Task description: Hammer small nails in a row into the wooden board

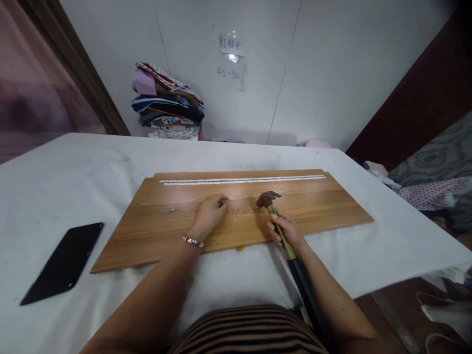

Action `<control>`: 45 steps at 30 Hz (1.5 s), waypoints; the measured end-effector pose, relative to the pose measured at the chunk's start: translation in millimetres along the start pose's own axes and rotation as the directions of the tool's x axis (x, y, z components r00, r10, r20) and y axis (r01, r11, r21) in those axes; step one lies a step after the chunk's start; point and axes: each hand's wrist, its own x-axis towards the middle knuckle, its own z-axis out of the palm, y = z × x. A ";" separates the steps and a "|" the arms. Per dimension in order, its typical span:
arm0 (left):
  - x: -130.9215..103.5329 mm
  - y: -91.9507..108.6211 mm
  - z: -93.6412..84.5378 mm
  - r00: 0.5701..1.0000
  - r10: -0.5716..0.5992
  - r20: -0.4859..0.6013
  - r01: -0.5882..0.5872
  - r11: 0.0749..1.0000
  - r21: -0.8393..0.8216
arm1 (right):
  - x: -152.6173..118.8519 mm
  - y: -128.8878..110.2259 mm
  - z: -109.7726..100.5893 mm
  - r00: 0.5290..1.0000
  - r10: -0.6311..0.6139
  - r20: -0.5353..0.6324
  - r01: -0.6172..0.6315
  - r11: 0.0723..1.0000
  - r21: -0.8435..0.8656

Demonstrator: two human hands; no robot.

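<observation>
A brown wooden board lies across the white-covered table. My right hand is wrapped round the handle of a claw hammer, its head raised over the board near the middle. To the left of it, my left hand is closed in a pinch, fingertips close to the board; whatever is between them is too small to make out. Between the hands runs a row of several small nails in the wood. A little pile of loose nails rests on the board left of my left hand.
Two white printed strips run along the board's far side. A black flat device lies on the table at left. Folded cloths are stacked by the wall, which bears paper notes.
</observation>
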 end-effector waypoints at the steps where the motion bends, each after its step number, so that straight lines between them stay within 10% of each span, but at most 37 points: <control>1: -0.1 0.5 0.0 1.000 0.000 0.000 0.000 1.000 0.007 | 0.0 -0.6 -0.8 1.000 -0.005 -0.002 0.005 1.000 0.001; 45: -2.5 -11.1 1.9 0.997 0.063 0.034 -0.063 0.998 -0.004 | -5.3 0.0 -4.0 0.998 0.035 0.052 -0.038 0.998 0.058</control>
